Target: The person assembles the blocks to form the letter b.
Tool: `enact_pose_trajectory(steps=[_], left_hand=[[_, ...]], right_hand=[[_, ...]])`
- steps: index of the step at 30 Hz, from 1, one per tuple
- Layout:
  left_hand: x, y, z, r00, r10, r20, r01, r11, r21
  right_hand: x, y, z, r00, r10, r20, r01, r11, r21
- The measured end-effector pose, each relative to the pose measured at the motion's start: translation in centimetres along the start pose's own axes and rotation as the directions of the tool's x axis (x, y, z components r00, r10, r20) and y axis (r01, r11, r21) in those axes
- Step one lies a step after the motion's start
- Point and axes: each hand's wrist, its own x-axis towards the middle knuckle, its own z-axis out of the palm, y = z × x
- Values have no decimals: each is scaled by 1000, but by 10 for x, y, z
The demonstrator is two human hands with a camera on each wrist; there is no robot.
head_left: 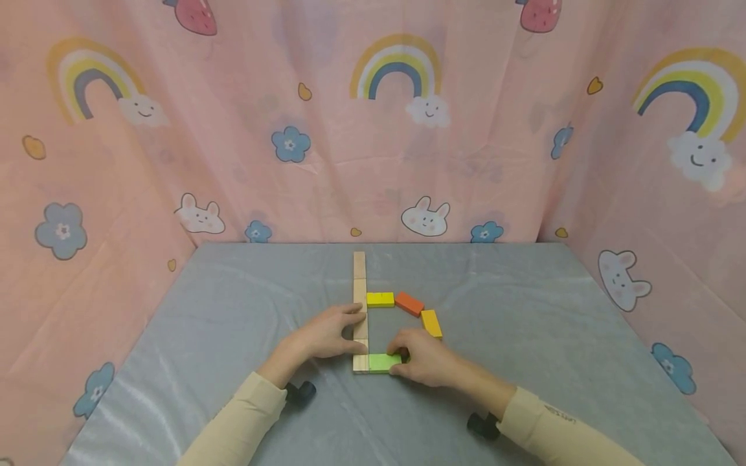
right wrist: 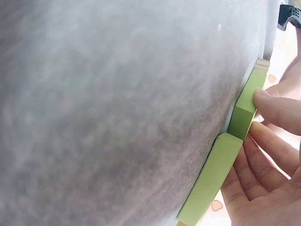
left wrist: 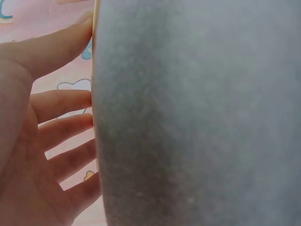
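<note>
A straight column of plain wooden blocks (head_left: 359, 291) runs away from me on the table. My left hand (head_left: 332, 331) rests against it, fingers and thumb spread and fairly straight; in the left wrist view the left hand (left wrist: 51, 136) meets the column's thin edge. At the near end, a green block (head_left: 381, 363) lies flat, its left end against the column. My right hand (head_left: 434, 359) pinches its right end between thumb and finger. In the right wrist view, a second green block (right wrist: 211, 179) lies at an angle beside the pinched one; the hand hides it in the head view.
From the column, a yellow block (head_left: 380, 299), an orange block (head_left: 410, 303) and an amber block (head_left: 431, 323) curve to the right. A grey cloth (head_left: 233, 310) covers the table. Pink patterned curtains (head_left: 350, 175) stand at the back and sides.
</note>
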Motion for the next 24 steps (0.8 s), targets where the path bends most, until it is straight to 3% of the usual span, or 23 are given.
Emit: enact_pose_trajectory(steps=[10,17,24], left_hand=[[0,0,1,1000,-2,3,2,1000,-9],[0,-1,2,1000,1,0,-1,1000,-1],[1,-1,2,1000,4,-1,-4,1000,-11]], right_hand=[[-10,3,-11,997,-58,-55,57,998,-33],[-23,7,-23,995,5,-103,-6,1000,-15],[-36,13,-30,980,100,-169,-119,987,-106]])
